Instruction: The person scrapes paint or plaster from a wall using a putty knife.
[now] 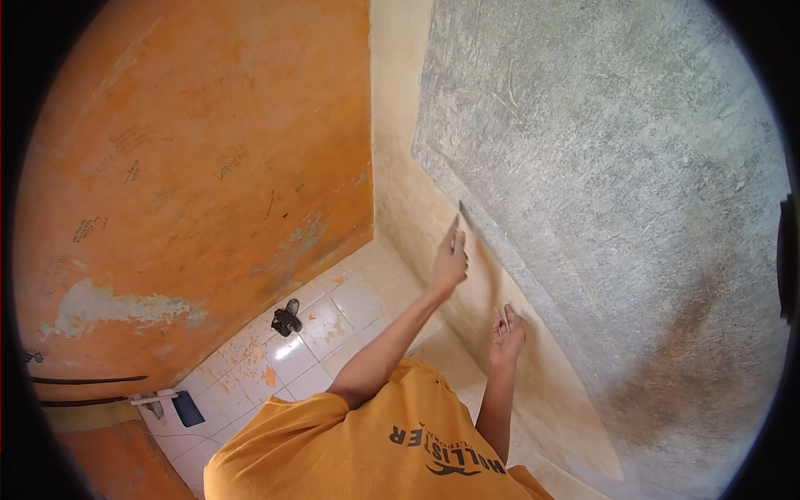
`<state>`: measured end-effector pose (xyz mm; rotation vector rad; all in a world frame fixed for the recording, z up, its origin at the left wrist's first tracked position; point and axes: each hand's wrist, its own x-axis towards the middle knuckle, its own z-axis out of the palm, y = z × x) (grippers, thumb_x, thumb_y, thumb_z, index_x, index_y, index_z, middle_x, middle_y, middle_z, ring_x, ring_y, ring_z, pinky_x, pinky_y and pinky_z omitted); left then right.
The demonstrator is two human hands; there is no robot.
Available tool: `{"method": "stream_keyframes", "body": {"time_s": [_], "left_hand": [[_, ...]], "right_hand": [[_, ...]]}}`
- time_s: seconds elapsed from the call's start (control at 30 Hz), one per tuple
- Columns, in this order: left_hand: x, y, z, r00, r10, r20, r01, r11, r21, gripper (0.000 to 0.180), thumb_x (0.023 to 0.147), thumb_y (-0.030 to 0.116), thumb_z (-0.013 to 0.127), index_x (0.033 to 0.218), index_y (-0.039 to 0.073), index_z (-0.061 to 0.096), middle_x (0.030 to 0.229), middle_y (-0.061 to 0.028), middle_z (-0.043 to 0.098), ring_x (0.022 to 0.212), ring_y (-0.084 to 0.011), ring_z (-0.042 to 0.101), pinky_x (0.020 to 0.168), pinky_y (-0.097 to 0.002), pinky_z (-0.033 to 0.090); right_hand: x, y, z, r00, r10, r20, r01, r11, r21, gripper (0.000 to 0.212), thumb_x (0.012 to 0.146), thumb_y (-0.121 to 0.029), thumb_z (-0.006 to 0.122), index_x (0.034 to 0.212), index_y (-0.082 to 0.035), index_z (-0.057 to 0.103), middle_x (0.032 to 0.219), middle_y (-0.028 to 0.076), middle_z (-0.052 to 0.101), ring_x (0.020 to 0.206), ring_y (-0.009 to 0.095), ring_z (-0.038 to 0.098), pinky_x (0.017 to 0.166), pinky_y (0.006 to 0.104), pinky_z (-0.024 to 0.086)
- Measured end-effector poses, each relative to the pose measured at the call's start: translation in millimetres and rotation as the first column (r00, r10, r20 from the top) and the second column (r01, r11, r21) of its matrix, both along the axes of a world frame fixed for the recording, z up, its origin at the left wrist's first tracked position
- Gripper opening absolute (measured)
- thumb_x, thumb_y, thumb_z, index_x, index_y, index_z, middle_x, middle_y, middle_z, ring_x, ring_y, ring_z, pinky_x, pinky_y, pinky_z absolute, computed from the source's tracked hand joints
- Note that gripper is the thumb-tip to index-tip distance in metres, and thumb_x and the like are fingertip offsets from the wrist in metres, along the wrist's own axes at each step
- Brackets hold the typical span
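My left hand (451, 265) is raised in front of the cream wall (398, 150) and closed around a thin scraper (456, 224). The scraper's dark narrow tip is at the lower edge of the grey mottled wall covering (583, 150); whether it touches cannot be made out. Lower and to the right, my right hand (508, 337) is near the cream wall, its fingers bent around a slim, pale thing (503, 320) too small to name. Both forearms reach up from my orange shirt (358, 433).
An orange wall (208, 167) with scuffs and a bare plaster patch (117, 308) stands on the left. Paint flakes (268, 377) lie on the white floor tiles (321, 337), with a dark crumpled-looking object (287, 318). Beyond is a dark blue flat object (188, 408).
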<state>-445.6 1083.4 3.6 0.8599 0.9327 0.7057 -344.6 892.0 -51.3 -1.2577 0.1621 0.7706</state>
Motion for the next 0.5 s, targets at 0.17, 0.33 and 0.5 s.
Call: {"method": "stream_keyframes", "body": {"time_s": [0.17,0.33,0.5], "left_hand": [[0.3,42.5,-14.8,0.991,0.130,0.024,-0.130,0.991,-0.016,0.052,0.108,0.036,0.042,0.157,0.023,0.034,0.060,0.0035,0.039,0.047,-0.0073,0.038,0.041,-0.0251,0.035],[9.3,19.6,-4.6,0.992,0.118,-0.055,-0.112,0.989,0.096,0.051,0.108,0.035,0.040,0.157,0.021,0.034,0.059,0.0020,0.040,0.045,-0.0086,0.039,0.040,-0.0274,0.038],[12.6,-9.1,-1.9,1.000,0.025,-0.014,-0.023,0.992,0.126,0.051,0.109,0.034,0.040,0.157,0.021,0.034,0.060,0.0023,0.040,0.046,-0.0084,0.040,0.041,-0.0263,0.039]], "right_hand": [[-2.6,-0.2,12.3,0.997,-0.032,-0.077,0.045,0.984,0.173,0.052,0.102,-0.026,0.052,0.142,0.004,0.041,0.149,0.013,0.047,0.134,0.025,0.052,0.088,0.0256,0.048],[13.0,-12.5,3.3,0.971,-0.054,-0.233,0.144,0.910,0.390,0.054,0.101,-0.024,0.053,0.140,0.010,0.036,0.147,0.024,0.043,0.137,0.029,0.048,0.092,0.0275,0.054],[25.6,-22.2,1.2,0.951,-0.003,-0.308,0.167,0.845,0.508,0.067,0.101,-0.027,0.053,0.142,0.019,0.026,0.147,0.033,0.039,0.137,0.032,0.048,0.093,0.0301,0.055]]}}
